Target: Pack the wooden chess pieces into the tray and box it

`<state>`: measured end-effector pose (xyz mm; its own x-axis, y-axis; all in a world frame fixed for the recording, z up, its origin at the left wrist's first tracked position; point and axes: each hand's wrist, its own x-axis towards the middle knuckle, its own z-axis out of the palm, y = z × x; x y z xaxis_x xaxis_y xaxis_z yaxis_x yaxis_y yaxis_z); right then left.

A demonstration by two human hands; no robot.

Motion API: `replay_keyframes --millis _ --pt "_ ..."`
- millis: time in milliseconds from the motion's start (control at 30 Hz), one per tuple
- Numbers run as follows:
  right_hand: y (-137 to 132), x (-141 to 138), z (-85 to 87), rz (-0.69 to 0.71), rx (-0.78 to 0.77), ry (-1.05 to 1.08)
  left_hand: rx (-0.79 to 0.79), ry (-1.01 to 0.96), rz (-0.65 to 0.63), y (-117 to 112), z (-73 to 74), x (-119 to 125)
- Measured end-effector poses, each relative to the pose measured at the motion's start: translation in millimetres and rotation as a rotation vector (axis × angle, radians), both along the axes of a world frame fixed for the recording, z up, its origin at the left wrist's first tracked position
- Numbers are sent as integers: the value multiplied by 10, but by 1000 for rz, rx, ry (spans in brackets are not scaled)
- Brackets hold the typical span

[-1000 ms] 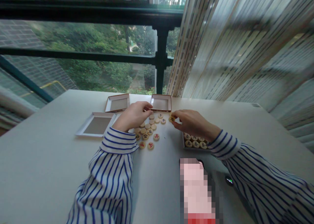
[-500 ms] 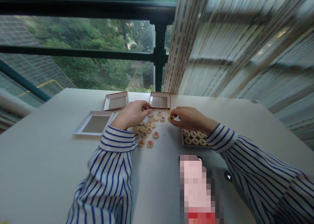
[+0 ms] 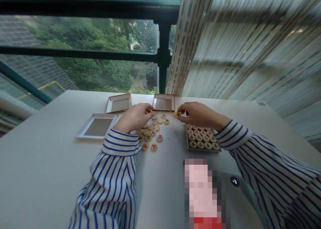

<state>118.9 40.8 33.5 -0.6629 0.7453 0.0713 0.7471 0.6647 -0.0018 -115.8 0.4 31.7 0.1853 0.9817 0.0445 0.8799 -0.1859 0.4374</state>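
Beside a white lid (image 3: 96,126), the left hand (image 3: 134,118) lies curled over loose wooden discs (image 3: 151,133). Its fingertips are together at the near corner of a small brown box (image 3: 163,103); whether they grip a piece cannot be told. Just right of that box, the right hand (image 3: 199,114) pinches one disc (image 3: 177,114) between thumb and forefinger, with a filled tray (image 3: 202,138) under its wrist. Held only by its rim, the disc could slip and roll away or knock the packed rows askew. The left cuff could scatter the pile.
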Motion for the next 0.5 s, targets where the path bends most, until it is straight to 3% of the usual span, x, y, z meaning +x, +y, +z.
replay_keyframes --millis 500 --pt "40 -28 27 29 -33 3 -22 30 23 3 -4 -42"
